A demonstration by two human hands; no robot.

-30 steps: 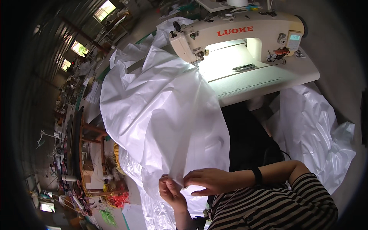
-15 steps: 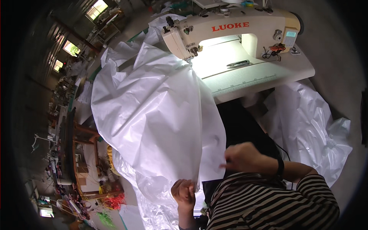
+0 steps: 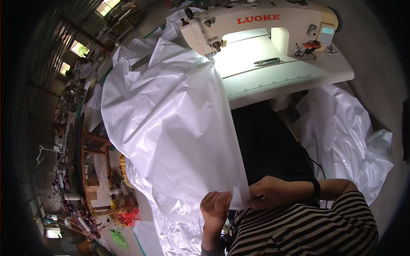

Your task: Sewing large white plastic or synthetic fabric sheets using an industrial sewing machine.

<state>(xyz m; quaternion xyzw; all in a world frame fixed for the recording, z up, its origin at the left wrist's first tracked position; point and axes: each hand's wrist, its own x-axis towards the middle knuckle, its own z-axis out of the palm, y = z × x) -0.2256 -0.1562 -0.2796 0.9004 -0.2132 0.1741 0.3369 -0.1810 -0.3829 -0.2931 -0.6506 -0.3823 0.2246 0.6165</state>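
A large sheet of thin white fabric [image 3: 171, 123] is spread from the needle area of the sewing machine [image 3: 256, 21] at the far side down to the near edge of the scene, where its lower corner is gathered between both hands. The sheet is draped over the left part of the machine table [image 3: 294, 77] and hangs in soft creases towards the near left.

The left hand [image 3: 215, 207] is raised from the lower edge with the forearm nearly upright; its fingers are curled closed over the sheet's near edge, knuckles turned up. The right hand [image 3: 273, 192] is brought in from the right with the forearm lying almost level, and its fingers are pinched on the same edge just beside the left hand, the corner of the sheet being held between the two. A dark band [image 3: 316, 188] is worn at the right wrist, and a striped sleeve [image 3: 307, 226] covers the arm behind it.

Dark cloth is seen between the table and the hands. More crumpled white fabric [image 3: 346, 141] is heaped to the right, below the table. At the far left, a cluttered wooden workbench [image 3: 89, 170] is seen, with coloured threads [image 3: 124, 217] at its near end.
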